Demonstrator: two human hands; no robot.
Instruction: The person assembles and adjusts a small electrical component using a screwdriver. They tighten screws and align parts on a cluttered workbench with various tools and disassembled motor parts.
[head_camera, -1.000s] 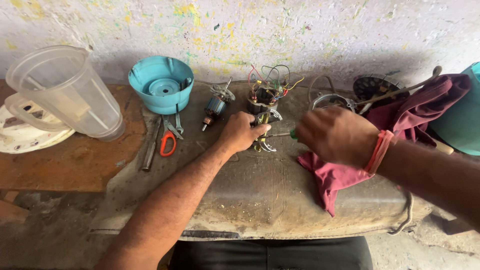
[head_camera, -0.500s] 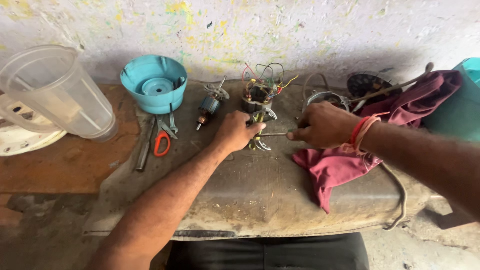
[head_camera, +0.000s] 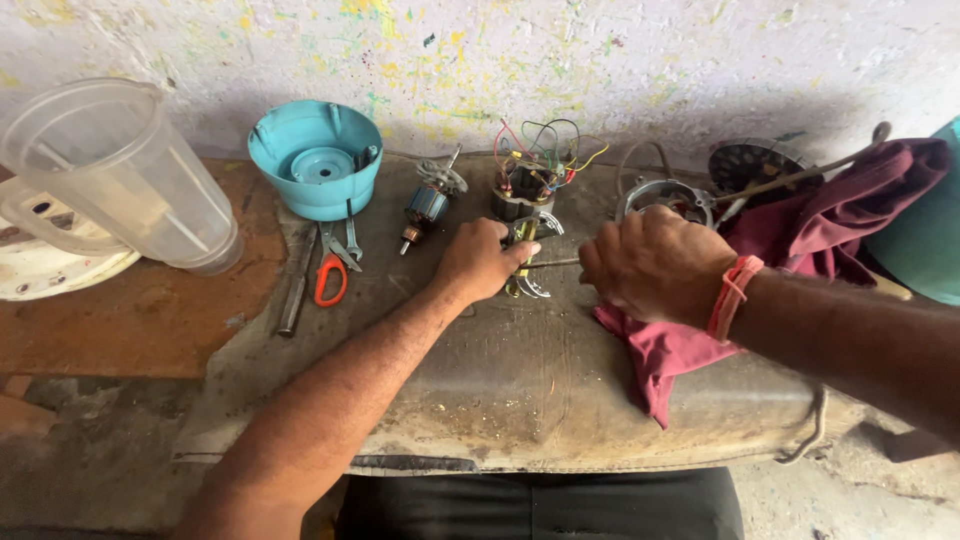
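1. Two forearms reach in from the near edge of the worn workbench (head_camera: 520, 400), hands meeting over one small metal bracket part (head_camera: 527, 268).
2. The left hand (head_camera: 480, 262) lies knuckles-up, fingers clamped on the bracket part, pinning it to the bench.
3. The right hand (head_camera: 655, 265), wearing one orange wristband (head_camera: 733, 295), is fisted around one screwdriver (head_camera: 553, 264), its shaft pointing left into the bracket part.
4. Right of the bracket part: one maroon cloth (head_camera: 800, 250).
5. Left of it: one orange-handled pliers (head_camera: 331, 270).
6. Beyond it: one motor stator with coloured wires (head_camera: 535, 180), one armature (head_camera: 428, 205), one blue plastic base (head_camera: 318, 160), one clear jug (head_camera: 120, 180).
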